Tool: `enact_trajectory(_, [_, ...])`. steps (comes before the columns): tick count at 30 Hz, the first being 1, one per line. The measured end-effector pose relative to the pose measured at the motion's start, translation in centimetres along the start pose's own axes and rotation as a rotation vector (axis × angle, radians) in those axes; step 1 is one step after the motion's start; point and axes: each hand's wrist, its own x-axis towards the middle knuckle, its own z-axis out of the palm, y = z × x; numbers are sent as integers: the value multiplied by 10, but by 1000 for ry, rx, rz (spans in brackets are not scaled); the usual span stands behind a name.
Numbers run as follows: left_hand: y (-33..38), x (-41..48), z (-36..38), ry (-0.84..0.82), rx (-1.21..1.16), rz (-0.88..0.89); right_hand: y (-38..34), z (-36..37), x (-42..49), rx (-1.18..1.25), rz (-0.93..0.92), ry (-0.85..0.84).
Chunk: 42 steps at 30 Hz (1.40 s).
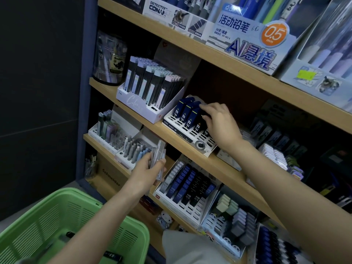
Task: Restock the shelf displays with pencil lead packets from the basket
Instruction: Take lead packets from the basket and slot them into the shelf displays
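Observation:
A white slotted display tray (172, 120) on the middle shelf holds dark blue lead packets (187, 114) standing in rows. My right hand (219, 122) reaches over the tray's right side, fingers curled around a blue packet in its back row. My left hand (147, 172) hovers lower, in front of the shelf below, and grips a bunch of clear plastic lead packets (159, 158). A green plastic basket (47, 221) sits at the bottom left with a few dark packets (112, 257) lying in it.
Left of the blue tray stands a white display (146, 105) of tall dark packets. The shelf below carries trays of pens and HB 0.5 leads (187, 189), with erasers (238, 220) lower right. Boxes of 0.5 mm pencils (253, 37) fill the top shelf. A dark wall closes the left side.

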Motion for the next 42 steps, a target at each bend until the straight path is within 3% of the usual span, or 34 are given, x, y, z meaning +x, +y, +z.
enact_trajectory(11, [1, 0, 0, -12, 5, -4, -20, -2, -7, -70, -26, -14])
enact_trajectory(14, [3, -2, -1, -49, 8, 11, -45, -2, -28, 153, 23, -37])
enact_trajectory(19, [6, -4, -1, -129, 26, 49, -72, 7, -61, 545, 169, -398])
enact_trajectory(22, [7, -7, -1, -170, 32, 63, -74, 12, -63, 750, 280, -421])
enact_trajectory(29, [11, -7, -2, -155, -11, 43, -64, -8, -64, 1043, 496, -277])
enact_trajectory(35, [9, -7, 7, -155, 101, 50, -31, -46, -77, 880, 413, -34])
enact_trajectory(42, [4, -8, 19, -163, 133, 55, 34, -69, -85, 364, 392, 301])
